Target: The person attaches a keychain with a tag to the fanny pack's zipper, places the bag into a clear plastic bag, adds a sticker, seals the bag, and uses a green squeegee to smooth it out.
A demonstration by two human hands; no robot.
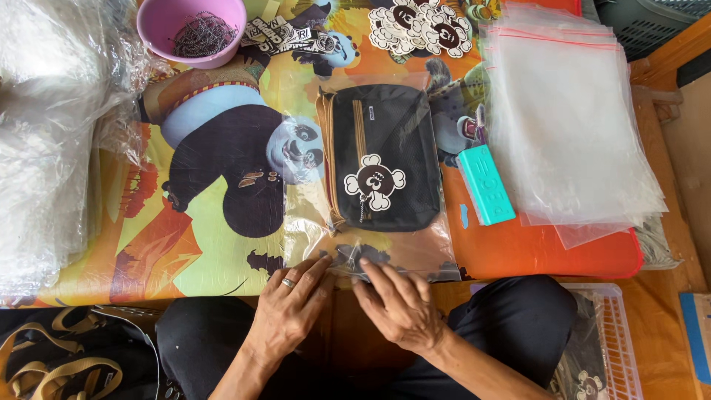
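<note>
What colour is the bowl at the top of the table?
Pink bowl, clearest in the head view.

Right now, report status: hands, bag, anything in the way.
Left hand and right hand press the clear sleeve's near edge. Black bag inside, flat. Teal box beside, apart.

Soft, even daylight lit the scene brightly; glare whitened the crumpled plastic [44,111] at left, shadows were faint, focus stayed sharp.

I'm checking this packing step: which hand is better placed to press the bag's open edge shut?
Probably the right hand: its fingers lie flat across the clear bag's near edge, while the left hand touches it only with fingertips at the corner.
</note>
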